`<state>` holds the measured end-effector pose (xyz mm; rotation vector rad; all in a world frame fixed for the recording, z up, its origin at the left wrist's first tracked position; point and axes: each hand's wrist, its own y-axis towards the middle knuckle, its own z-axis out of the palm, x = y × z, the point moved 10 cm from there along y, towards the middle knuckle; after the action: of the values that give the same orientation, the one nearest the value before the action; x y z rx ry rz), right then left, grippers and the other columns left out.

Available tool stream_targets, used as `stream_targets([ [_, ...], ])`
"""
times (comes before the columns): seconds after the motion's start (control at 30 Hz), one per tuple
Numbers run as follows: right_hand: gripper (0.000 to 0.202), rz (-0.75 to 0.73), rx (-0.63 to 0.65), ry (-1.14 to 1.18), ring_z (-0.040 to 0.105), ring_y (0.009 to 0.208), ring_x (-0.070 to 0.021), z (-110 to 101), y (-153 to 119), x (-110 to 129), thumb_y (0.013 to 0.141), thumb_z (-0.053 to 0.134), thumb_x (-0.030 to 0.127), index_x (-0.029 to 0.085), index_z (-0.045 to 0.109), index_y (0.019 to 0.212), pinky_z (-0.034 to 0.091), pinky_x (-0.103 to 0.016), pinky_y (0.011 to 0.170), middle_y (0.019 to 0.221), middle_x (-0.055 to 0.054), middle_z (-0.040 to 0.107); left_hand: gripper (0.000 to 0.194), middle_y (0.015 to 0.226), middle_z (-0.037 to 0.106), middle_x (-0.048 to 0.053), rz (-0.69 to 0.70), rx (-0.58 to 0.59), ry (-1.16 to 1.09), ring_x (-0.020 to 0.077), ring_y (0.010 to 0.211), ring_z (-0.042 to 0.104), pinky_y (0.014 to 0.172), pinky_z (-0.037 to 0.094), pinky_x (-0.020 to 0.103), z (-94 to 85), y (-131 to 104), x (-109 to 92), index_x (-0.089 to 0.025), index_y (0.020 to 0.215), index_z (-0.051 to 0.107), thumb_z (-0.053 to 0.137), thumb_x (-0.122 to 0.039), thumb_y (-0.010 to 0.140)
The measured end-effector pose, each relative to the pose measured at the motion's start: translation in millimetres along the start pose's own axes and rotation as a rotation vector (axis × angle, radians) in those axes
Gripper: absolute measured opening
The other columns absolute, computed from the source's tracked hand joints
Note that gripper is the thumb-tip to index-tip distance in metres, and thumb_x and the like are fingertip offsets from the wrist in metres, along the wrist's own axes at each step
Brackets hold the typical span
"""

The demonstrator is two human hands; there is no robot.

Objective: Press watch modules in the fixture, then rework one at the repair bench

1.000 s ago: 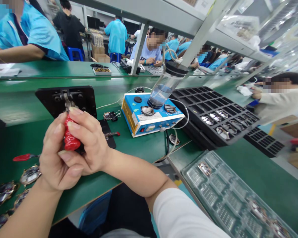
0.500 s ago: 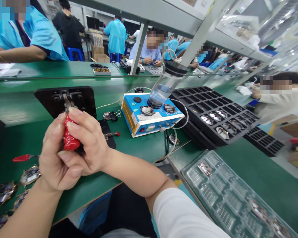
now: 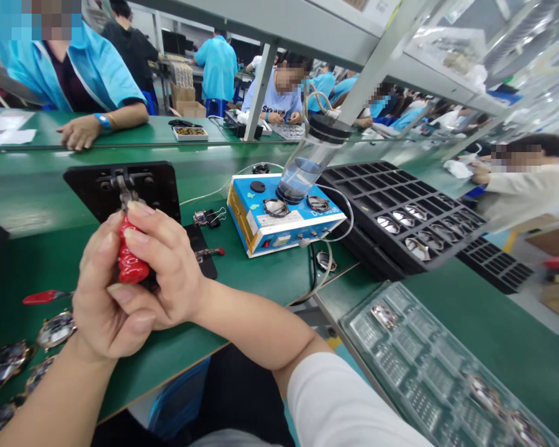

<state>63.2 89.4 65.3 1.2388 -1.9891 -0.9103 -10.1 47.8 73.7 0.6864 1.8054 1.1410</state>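
Both of my hands are wrapped around the red handle [image 3: 133, 264] of a toggle clamp, which is fixed to an upright black plate [image 3: 156, 183]. My left hand [image 3: 95, 282] closes on the handle from the left. From the other side, my right hand [image 3: 174, 270] presses its fingers over the red grip. Whatever sits under the clamp is hidden by my hands. Left of them lies another red-handled lever [image 3: 41, 297]. Several round, metal-rimmed watch-like parts [image 3: 56, 329] lie by my left wrist. A smaller clamp with a red tip [image 3: 209, 252] is right of my hands.
A blue dispenser box [image 3: 249, 208] carries a clear cylinder [image 3: 302, 171] of liquid. Black compartment trays [image 3: 354, 186] hold round parts at right; a clear blister tray [image 3: 414, 360] lies nearer. Across the bench, a co-worker's hand [image 3: 80, 132] rests on the green surface.
My hands and the clamp handle look unchanged. The co-worker at the far left has leaned right and set a hand on the bench.
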Motion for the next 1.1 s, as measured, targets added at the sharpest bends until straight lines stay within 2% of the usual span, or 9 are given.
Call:
stream_targets([
  [0.13, 0.084, 0.022, 0.13, -0.047, 0.023, 0.17, -0.032, 14.4, -2.5, -3.5, 0.077, 0.082, 0.071, 0.018, 0.058, 0.137, 0.034, -0.054, 0.138, 0.172, -0.017, 0.04, 0.091, 0.176, 0.041, 0.002, -0.012, -0.004, 0.003, 0.0338, 0.163, 0.04, 0.139, 0.028, 0.056, -1.2, -0.5, 0.5, -0.031, 0.17, 0.036, 0.066, -0.069, 0.092],
  [0.27, 0.088, 0.018, 0.077, -0.024, 0.025, 0.169, -0.0294, 8.5, -2.4, -3.5, 0.074, 0.086, 0.07, 0.019, 0.058, 0.14, 0.034, -0.049, 0.139, 0.174, -0.013, 0.038, 0.092, 0.176, 0.043, 0.003, -0.003, -0.011, 0.005, 0.0358, 0.162, 0.041, 0.138, 0.029, 0.058, -2.3, -0.1, -0.4, -0.03, 0.17, 0.037, 0.067, -0.067, 0.092],
  [0.4, 0.079, 0.019, 0.085, -0.031, 0.025, 0.169, -0.0304, 8.3, -2.0, -3.2, 0.08, 0.081, 0.068, 0.019, 0.06, 0.139, 0.033, -0.052, 0.139, 0.176, -0.013, 0.035, 0.09, 0.175, 0.043, 0.002, -0.025, -0.011, 0.002, 0.0367, 0.162, 0.041, 0.138, 0.029, 0.06, -2.1, 0.2, 1.5, -0.032, 0.169, 0.038, 0.066, -0.068, 0.092],
  [0.57, 0.087, 0.013, 0.041, 0.0, 0.028, 0.168, -0.029, 3.7, -0.8, -2.7, 0.075, 0.085, 0.069, 0.019, 0.058, 0.142, 0.033, -0.048, 0.139, 0.177, -0.012, 0.034, 0.09, 0.175, 0.044, 0.004, -0.002, -0.019, 0.02, 0.0376, 0.161, 0.042, 0.137, 0.03, 0.061, -2.7, -0.2, 0.1, -0.032, 0.169, 0.039, 0.066, -0.069, 0.091],
  [0.8, 0.079, 0.024, 0.049, 0.001, 0.03, 0.168, -0.0296, 6.6, -1.8, -4.5, 0.082, 0.079, 0.068, 0.02, 0.057, 0.141, 0.035, -0.051, 0.138, 0.175, -0.013, 0.038, 0.091, 0.176, 0.043, 0.002, -0.02, -0.013, 0.046, 0.0399, 0.16, 0.043, 0.133, 0.036, 0.066, -2.0, -1.5, 1.8, -0.034, 0.17, 0.036, 0.065, -0.071, 0.092],
  [0.9, 0.078, 0.024, 0.078, -0.002, 0.031, 0.167, -0.0307, 9.1, -2.9, -4.8, 0.083, 0.077, 0.069, 0.021, 0.057, 0.141, 0.036, -0.053, 0.137, 0.173, -0.015, 0.041, 0.091, 0.175, 0.043, 0.002, -0.017, -0.015, 0.035, 0.0396, 0.161, 0.042, 0.135, 0.033, 0.065, -2.2, -1.7, 1.7, -0.034, 0.17, 0.037, 0.065, -0.069, 0.091],
  [1.03, 0.077, 0.02, 0.002, 0.032, 0.033, 0.166, -0.0273, 0.0, -1.9, -4.4, 0.084, 0.076, 0.064, 0.021, 0.053, 0.144, 0.037, -0.05, 0.136, 0.172, -0.013, 0.042, 0.091, 0.175, 0.043, 0.002, -0.018, -0.013, 0.027, 0.0386, 0.161, 0.042, 0.138, 0.029, 0.063, -2.3, -1.3, 1.7, -0.033, 0.17, 0.037, 0.067, -0.069, 0.091],
  [1.1, 0.077, 0.018, 0.02, 0.022, 0.032, 0.167, -0.0269, 0.8, -1.2, -4.0, 0.084, 0.076, 0.064, 0.021, 0.053, 0.144, 0.037, -0.049, 0.136, 0.172, -0.013, 0.043, 0.091, 0.175, 0.043, 0.001, -0.025, -0.015, 0.029, 0.0389, 0.162, 0.041, 0.137, 0.029, 0.064, -2.5, -0.9, 2.0, -0.034, 0.169, 0.037, 0.066, -0.07, 0.091],
])
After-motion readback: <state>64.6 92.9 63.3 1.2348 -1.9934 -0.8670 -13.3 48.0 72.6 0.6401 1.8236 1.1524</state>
